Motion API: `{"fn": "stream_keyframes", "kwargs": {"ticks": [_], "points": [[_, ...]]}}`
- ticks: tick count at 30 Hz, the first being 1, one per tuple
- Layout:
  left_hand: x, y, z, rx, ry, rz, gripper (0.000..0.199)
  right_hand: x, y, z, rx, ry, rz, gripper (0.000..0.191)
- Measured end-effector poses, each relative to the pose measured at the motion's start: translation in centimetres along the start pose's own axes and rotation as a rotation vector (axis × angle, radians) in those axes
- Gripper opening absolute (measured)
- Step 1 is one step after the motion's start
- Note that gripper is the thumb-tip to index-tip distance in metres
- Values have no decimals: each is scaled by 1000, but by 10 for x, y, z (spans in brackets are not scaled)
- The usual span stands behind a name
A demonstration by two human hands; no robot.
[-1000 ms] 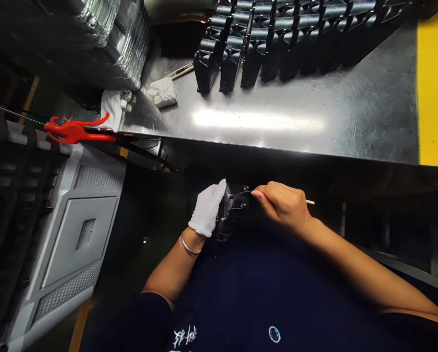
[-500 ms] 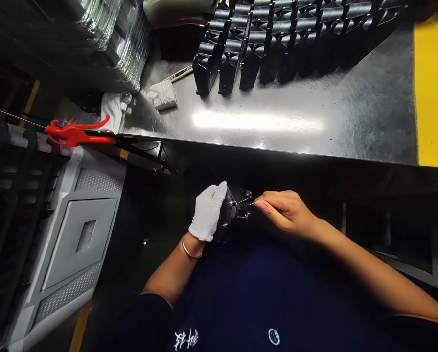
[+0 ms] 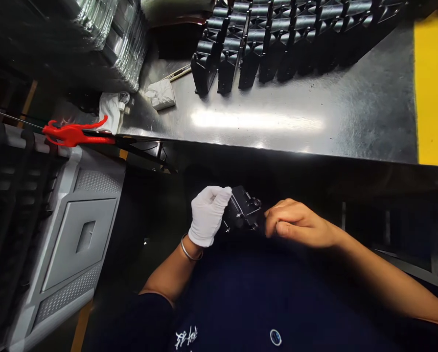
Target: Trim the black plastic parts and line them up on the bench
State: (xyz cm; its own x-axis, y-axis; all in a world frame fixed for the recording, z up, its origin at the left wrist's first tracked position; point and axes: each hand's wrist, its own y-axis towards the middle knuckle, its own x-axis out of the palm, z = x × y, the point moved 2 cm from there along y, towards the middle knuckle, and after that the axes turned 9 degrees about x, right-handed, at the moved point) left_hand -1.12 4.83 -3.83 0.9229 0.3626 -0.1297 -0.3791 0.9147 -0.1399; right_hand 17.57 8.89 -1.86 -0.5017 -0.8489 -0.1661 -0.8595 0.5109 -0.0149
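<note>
My left hand, in a white glove, is closed round the left edge of a black molded part with shiny edges and small posts. The part is held tilted in front of my dark blue shirt, below the bench edge. Just to the right of it, bare and apart from it, is my right hand. Its fingers are curled and the thumb lies against them. What they hold, if anything, is hidden.
Rows of similar black parts stand on the metal bench. A wrapped white block lies nearby. On the left are a red air blow gun, a grey plastic crate and a plastic-wrapped stack. Yellow tape marks the bench's right.
My right hand has moved slightly right and down from the part; the thin metal piece in its pinch no longer shows. My left hand has turned the part, showing more of its flat face.
</note>
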Motion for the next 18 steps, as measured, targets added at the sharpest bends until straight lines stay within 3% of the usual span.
{"fn": "stream_keyframes", "kwargs": {"ticks": [4, 9, 18], "points": [[-1, 1, -1, 14, 28, 18, 38, 5, 2, 1, -78, -412, 259, 43], [1, -1, -3, 8, 55, 27, 39, 12, 6, 2, -141, -601, 253, 49], [-2, 0, -5, 22, 65, 30, 39, 9, 7, 0, -155, -617, 285, 48]]}}
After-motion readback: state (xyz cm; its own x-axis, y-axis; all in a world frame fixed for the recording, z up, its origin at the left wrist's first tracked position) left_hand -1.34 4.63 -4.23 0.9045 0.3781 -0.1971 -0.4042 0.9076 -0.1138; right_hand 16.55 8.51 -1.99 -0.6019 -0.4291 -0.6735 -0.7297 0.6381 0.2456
